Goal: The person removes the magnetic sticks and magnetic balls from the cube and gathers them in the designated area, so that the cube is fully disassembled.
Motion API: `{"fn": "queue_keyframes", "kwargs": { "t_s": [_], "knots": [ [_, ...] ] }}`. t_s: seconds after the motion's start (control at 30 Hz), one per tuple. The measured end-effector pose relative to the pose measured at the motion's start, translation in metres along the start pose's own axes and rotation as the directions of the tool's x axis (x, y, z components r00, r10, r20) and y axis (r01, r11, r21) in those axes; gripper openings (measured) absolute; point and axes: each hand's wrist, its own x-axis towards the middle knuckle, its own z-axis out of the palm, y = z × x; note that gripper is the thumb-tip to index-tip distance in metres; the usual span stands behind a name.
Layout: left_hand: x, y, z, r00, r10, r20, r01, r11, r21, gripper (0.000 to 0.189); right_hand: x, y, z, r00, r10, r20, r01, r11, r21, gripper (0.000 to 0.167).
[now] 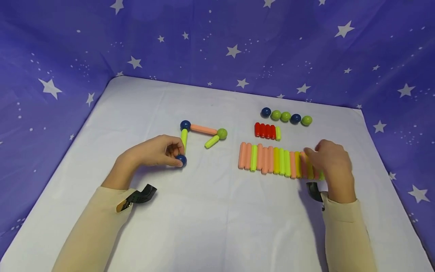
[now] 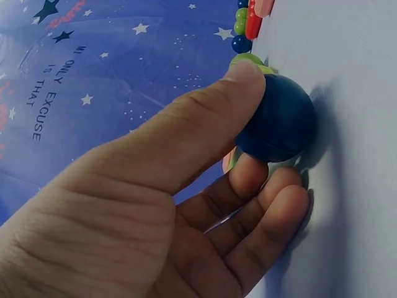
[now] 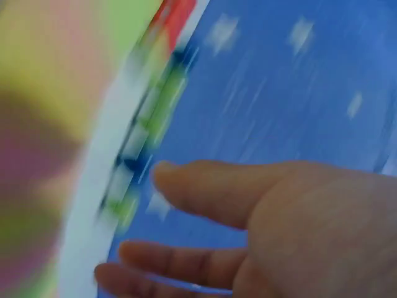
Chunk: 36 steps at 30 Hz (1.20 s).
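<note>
My left hand [image 1: 153, 152] pinches a dark blue ball [image 1: 183, 160] between thumb and fingers, low over the white table. That ball sits at the lower end of a yellow-green stick [image 1: 184, 138]. The stick's upper end meets another blue ball [image 1: 185, 125], from which a pink stick [image 1: 204, 129] runs to a green ball [image 1: 222, 133]. A short yellow-green stick [image 1: 212, 141] extends from the green ball. Over the right end of a row of pink, yellow and green sticks [image 1: 266, 160], my right hand [image 1: 334, 160] hovers with thumb and fingers apart, holding nothing visible.
Behind the long row lie several short red sticks [image 1: 265, 130] beside a short yellow-green one [image 1: 278, 133]. Farther back is a line of blue and green balls [image 1: 286, 116]. A purple star-patterned cloth [image 1: 204, 45] rises around the white tabletop [image 1: 204, 219].
</note>
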Motion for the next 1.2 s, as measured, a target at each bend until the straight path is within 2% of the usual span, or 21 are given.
{"fn": "queue_keyframes", "kwargs": {
  "t_s": [0.07,0.1,0.23,0.3,0.37,0.5,0.63,0.77,0.87,0.97,1.1,1.2],
  "knots": [
    [0.0,-0.001,0.0,1.0,0.006,0.001,-0.006,1.0,-0.008,0.027,-0.011,-0.035,0.007,0.994,-0.105,-0.034,0.106,0.993,0.042,0.05],
    [0.0,-0.001,-0.001,1.0,0.01,0.002,-0.01,1.0,-0.014,0.028,-0.016,-0.052,0.012,0.984,-0.173,-0.051,0.176,0.982,0.066,0.048],
    [0.001,-0.003,0.0,1.0,0.01,0.005,-0.01,0.999,-0.049,0.029,-0.032,-0.118,0.036,0.911,-0.405,-0.075,0.411,0.901,0.138,0.045],
    [0.002,-0.004,0.001,1.0,0.009,0.01,-0.009,0.998,-0.061,0.03,-0.036,-0.147,0.049,0.883,-0.465,-0.069,0.47,0.869,0.156,0.048],
    [0.004,-0.005,0.003,1.0,0.008,0.017,-0.007,0.997,-0.076,0.03,-0.037,-0.173,0.059,0.866,-0.496,-0.065,0.5,0.853,0.152,0.049],
    [0.007,-0.004,0.008,1.0,0.013,0.023,-0.011,0.997,-0.078,0.031,-0.032,-0.208,0.078,0.865,-0.496,-0.083,0.502,0.861,0.079,0.038],
    [0.01,0.0,0.012,1.0,0.02,0.024,-0.019,0.997,-0.071,0.03,-0.028,-0.219,0.088,0.881,-0.457,-0.122,0.457,0.889,-0.029,0.037],
    [0.01,0.002,0.011,1.0,0.012,0.026,-0.01,0.998,-0.063,0.03,-0.027,-0.22,0.091,0.888,-0.443,-0.123,0.443,0.896,-0.03,0.042],
    [0.009,0.002,0.009,1.0,0.007,0.028,-0.005,0.998,-0.057,0.03,-0.027,-0.221,0.092,0.889,-0.45,-0.086,0.451,0.892,-0.01,0.041],
    [0.007,0.002,0.008,1.0,0.001,0.026,0.0,0.999,-0.053,0.03,-0.03,-0.221,0.091,0.887,-0.462,-0.01,0.462,0.887,0.003,0.036],
    [0.004,0.0,0.006,1.0,-0.009,0.015,0.01,0.999,-0.048,0.03,-0.035,-0.218,0.086,0.856,-0.511,0.071,0.51,0.859,0.039,0.039],
    [0.0,-0.001,0.002,1.0,-0.012,0.006,0.012,0.999,-0.049,0.03,-0.037,-0.209,0.078,0.82,-0.569,0.057,0.562,0.82,0.106,0.044]
  ]
}}
